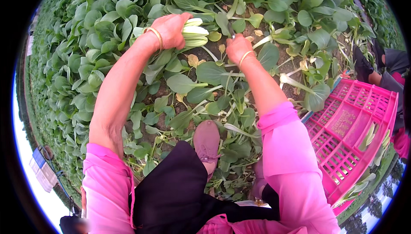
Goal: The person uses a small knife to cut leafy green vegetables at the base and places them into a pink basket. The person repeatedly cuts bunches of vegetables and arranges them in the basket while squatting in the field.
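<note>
My left hand (169, 31) is closed around a bunch of leafy greens, likely bok choy. The pale cut stalks (194, 37) stick out to the right and the leaves trail left under the wrist. My right hand (239, 48) is closed low over the soil, a short gap to the right of the bunch. In its grip is what looks like a small knife (231, 32), with only a sliver of blade and a glint showing against the leaves. Loose leaves (210, 73) and yellowed scraps lie below both hands.
A pink plastic crate (348, 118) with greens inside stands to my right. Beyond it a person in dark clothes (393, 64) is partly visible. Dense uncut greens (77, 54) fill the left. My shoe (206, 139) rests among fallen leaves. Another person (72, 224) shows at the lower left.
</note>
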{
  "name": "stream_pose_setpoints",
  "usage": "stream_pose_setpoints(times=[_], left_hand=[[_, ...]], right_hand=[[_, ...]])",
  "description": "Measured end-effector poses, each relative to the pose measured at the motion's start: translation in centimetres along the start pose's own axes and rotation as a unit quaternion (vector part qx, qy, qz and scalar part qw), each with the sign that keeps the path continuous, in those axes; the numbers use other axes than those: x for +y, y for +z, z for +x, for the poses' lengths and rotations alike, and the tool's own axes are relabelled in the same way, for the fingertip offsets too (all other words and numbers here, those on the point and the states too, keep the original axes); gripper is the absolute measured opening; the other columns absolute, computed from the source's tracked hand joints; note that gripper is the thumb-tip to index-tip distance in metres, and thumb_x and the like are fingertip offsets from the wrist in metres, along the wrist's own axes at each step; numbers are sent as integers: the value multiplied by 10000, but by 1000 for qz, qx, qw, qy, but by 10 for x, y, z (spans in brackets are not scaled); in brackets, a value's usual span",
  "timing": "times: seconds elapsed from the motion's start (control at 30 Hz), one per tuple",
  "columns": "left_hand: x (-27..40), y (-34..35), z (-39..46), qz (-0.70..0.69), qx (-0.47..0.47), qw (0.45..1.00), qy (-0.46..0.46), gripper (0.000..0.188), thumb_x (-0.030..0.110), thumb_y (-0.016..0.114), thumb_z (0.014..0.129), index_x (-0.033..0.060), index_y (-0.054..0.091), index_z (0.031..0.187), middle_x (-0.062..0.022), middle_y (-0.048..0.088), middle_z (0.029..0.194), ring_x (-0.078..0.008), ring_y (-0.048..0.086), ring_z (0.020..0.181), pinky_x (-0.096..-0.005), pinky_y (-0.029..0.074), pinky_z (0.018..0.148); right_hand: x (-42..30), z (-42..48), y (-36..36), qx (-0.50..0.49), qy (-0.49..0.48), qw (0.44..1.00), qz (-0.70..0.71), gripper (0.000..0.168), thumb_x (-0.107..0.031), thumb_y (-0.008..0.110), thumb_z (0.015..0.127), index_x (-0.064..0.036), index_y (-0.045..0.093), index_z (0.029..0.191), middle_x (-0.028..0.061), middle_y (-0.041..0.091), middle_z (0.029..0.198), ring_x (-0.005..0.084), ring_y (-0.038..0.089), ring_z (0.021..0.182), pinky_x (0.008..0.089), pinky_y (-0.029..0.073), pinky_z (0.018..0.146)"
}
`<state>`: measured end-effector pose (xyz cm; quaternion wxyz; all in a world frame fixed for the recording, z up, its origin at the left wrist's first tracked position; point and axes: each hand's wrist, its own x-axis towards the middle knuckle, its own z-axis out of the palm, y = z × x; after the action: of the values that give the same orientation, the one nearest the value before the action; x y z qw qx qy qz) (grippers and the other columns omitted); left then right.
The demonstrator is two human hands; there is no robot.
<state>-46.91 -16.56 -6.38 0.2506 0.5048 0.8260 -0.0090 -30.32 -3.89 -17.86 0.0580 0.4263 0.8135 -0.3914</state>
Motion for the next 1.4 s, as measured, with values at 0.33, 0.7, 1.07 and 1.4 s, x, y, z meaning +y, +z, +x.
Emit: stream_pose_setpoints(times=[0.33,0.7,1.07,1.4], left_hand=[[30,-16,-121,23,86,991,96,722,62,686,581,55,392,1240,-161,584,649,-359,578,629,-430,447,611],[26,-29,-185,-266,1,963,48,933,20,686,507,113,355,1375,-121,644,882,-306,617,829,-336,464,835],[29,9,-144,-218,83,972,39,1137,511,847,467,119,293,1379,-171,560,1155,-350,552,1062,-392,429,909],[14,0,-102,-29,77,995,61,1018,-28,612,524,110,161,1425,-195,614,855,-401,578,794,-428,472,704]], right_hand=[[-22,-76,-15,-65,35,765,640,368,-393,638,837,-58,496,900,63,532,701,86,433,407,241,337,321],[-19,-121,-30,29,-31,779,625,275,-16,715,742,-38,535,949,7,568,705,75,500,486,215,392,398],[-52,-147,0,-204,105,636,737,239,10,677,735,-41,499,886,21,515,625,86,430,390,241,343,330],[-34,-78,37,-159,111,754,628,176,-179,543,840,-31,477,907,98,535,659,155,460,424,294,355,348]])
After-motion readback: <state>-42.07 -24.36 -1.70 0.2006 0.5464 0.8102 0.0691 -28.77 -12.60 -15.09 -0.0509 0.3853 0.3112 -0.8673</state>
